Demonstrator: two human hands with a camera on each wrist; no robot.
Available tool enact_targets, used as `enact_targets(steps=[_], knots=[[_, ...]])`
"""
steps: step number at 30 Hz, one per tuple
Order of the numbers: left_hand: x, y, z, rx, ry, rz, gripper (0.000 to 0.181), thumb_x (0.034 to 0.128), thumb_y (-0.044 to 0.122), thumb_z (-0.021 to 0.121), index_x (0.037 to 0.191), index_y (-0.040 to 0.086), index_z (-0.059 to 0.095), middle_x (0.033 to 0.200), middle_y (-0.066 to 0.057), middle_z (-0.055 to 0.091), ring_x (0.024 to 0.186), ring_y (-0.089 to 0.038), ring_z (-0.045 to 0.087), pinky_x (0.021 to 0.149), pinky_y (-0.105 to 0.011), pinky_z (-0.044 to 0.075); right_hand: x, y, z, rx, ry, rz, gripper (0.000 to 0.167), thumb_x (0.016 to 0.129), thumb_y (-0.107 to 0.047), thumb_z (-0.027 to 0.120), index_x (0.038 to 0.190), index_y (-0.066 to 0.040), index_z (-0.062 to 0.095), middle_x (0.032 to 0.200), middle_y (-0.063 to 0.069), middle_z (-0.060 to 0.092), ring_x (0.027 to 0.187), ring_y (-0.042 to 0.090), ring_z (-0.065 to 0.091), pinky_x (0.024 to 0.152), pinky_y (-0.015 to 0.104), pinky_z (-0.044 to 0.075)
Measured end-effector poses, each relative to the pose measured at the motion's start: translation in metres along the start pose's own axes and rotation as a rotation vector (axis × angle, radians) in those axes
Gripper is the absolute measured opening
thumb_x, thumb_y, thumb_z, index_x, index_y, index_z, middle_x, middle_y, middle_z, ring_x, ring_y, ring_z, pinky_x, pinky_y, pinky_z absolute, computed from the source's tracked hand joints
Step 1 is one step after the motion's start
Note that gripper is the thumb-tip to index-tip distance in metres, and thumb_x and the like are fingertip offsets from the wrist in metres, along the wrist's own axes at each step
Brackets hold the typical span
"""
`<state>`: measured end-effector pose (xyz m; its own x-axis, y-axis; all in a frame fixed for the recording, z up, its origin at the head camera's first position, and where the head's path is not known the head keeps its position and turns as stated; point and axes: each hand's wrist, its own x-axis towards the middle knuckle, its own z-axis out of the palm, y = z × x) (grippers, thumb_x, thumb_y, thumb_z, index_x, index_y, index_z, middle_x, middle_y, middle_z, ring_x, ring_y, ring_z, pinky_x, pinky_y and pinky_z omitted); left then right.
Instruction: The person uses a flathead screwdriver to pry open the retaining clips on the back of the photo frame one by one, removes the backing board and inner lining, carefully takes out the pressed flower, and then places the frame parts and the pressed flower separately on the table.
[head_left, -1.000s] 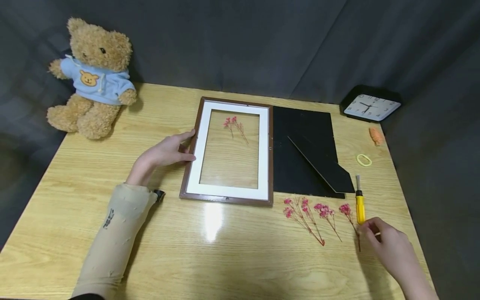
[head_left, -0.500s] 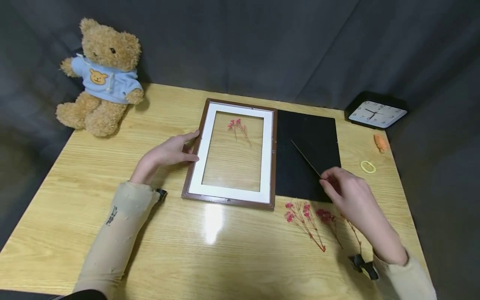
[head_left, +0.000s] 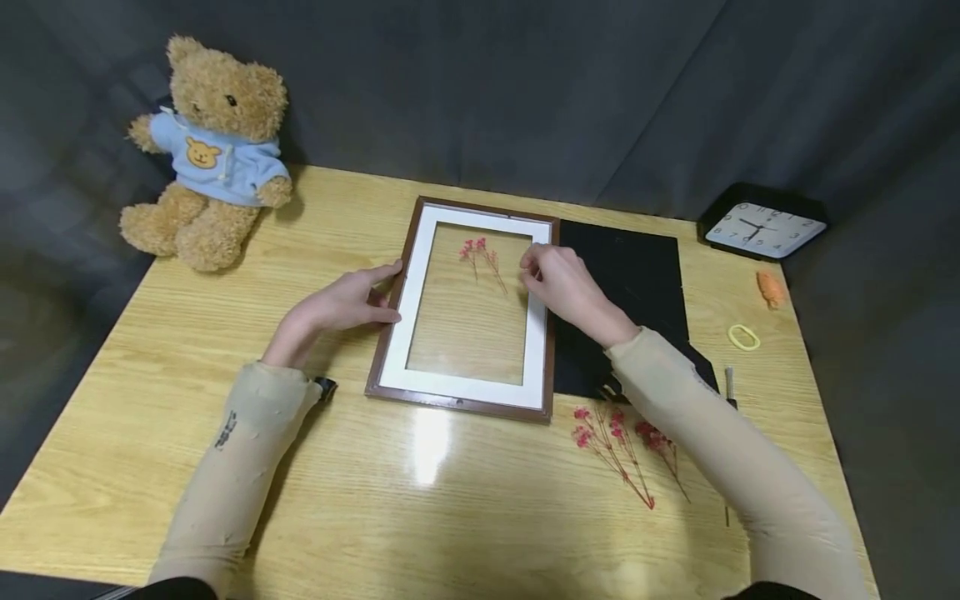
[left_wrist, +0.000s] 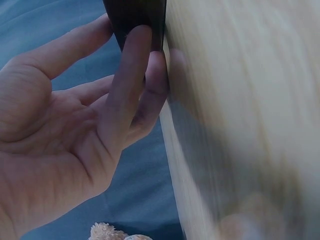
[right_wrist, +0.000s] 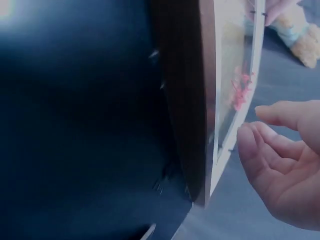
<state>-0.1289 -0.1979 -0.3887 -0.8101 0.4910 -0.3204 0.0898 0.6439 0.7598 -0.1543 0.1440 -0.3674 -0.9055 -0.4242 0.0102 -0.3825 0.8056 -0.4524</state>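
A brown picture frame [head_left: 460, 403] with a white mat lies on the table. Two small pink dried flower sprigs [head_left: 480, 250] sit inside its window. My left hand [head_left: 343, 302] grips the frame's left edge; in the left wrist view, fingers of that hand [left_wrist: 127, 90] touch the dark frame edge [left_wrist: 140, 20]. Over the frame's right side hovers my right hand [head_left: 564, 283], fingers bent. In the right wrist view, a gap shows between thumb and fingers of the right hand [right_wrist: 285, 155], with nothing seen in it. More pink dried flowers [head_left: 618, 454] lie below the frame, partly behind the right sleeve.
A black backing board [head_left: 637, 267] lies right of the frame, partly under my right arm. Farther right are a screwdriver [head_left: 730, 382], mostly hidden, a yellow ring [head_left: 743, 337], an orange object [head_left: 770, 289] and a clock [head_left: 765, 227]. A teddy bear [head_left: 217, 158] sits at back left.
My right hand has moved from beside the screwdriver at lower right, across the black board, to above the frame's right side. The left hand stays at the frame's left edge.
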Motion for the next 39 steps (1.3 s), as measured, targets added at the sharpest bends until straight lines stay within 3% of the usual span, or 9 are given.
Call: enact_targets(steps=[5,10,15,22,31,39], knots=[[0.000,0.002,0.000,0.005,-0.006,0.008,0.090,0.1012,0.010,0.075,0.168,-0.004,0.016,0.169,-0.027,0.032,0.119,-0.036,0.061,0.106,-0.050,0.048,0.023,-0.011,0.011,-0.058,-0.020,0.016,0.012,0.102,-0.006,0.070,0.105,0.006,0.073,0.096,0.016,0.071,0.074,0.024,0.060,0.067,0.038,0.053],[0.001,0.005,-0.001,0.007,-0.010,0.006,0.091,0.1013,0.010,0.075,0.168,-0.004,0.016,0.164,-0.028,0.039,0.115,-0.035,0.061,0.102,-0.049,0.049,0.033,-0.018,0.021,-0.092,-0.042,0.035,0.017,0.101,-0.012,0.076,0.094,0.003,0.069,0.089,0.014,0.067,0.073,0.023,0.057,0.066,0.038,0.051],[0.001,0.005,0.000,0.003,-0.009,-0.001,0.091,0.1007,0.008,0.075,0.168,-0.004,0.016,0.167,-0.028,0.035,0.119,-0.036,0.060,0.106,-0.050,0.048,0.038,-0.023,0.026,-0.170,-0.043,0.039,0.015,0.104,-0.006,0.066,0.094,0.003,0.071,0.089,0.015,0.071,0.068,0.021,0.057,0.061,0.037,0.051],[0.001,0.004,0.001,-0.003,-0.010,-0.007,0.091,0.1003,0.008,0.075,0.168,-0.005,0.016,0.170,-0.027,0.029,0.120,-0.037,0.060,0.107,-0.051,0.047,0.042,-0.021,0.029,-0.207,-0.060,0.066,0.033,0.106,-0.004,0.058,0.073,-0.004,0.061,0.069,0.007,0.057,0.059,0.018,0.047,0.053,0.032,0.039],[0.001,0.003,0.001,0.006,-0.009,-0.007,0.090,0.1008,0.009,0.075,0.168,-0.004,0.017,0.171,-0.027,0.028,0.118,-0.036,0.060,0.107,-0.050,0.047,0.038,-0.026,0.018,-0.185,-0.054,0.065,0.018,0.108,-0.004,0.055,0.101,0.004,0.070,0.092,0.017,0.071,0.073,0.026,0.061,0.062,0.040,0.052],[-0.001,0.002,-0.001,-0.001,-0.008,-0.010,0.090,0.1011,0.008,0.074,0.169,-0.003,0.016,0.158,-0.027,0.046,0.105,-0.030,0.061,0.091,-0.043,0.051,0.022,-0.027,-0.001,-0.123,-0.005,0.015,0.015,0.107,0.001,0.054,0.101,0.003,0.068,0.086,0.014,0.067,0.070,0.023,0.056,0.060,0.037,0.047]])
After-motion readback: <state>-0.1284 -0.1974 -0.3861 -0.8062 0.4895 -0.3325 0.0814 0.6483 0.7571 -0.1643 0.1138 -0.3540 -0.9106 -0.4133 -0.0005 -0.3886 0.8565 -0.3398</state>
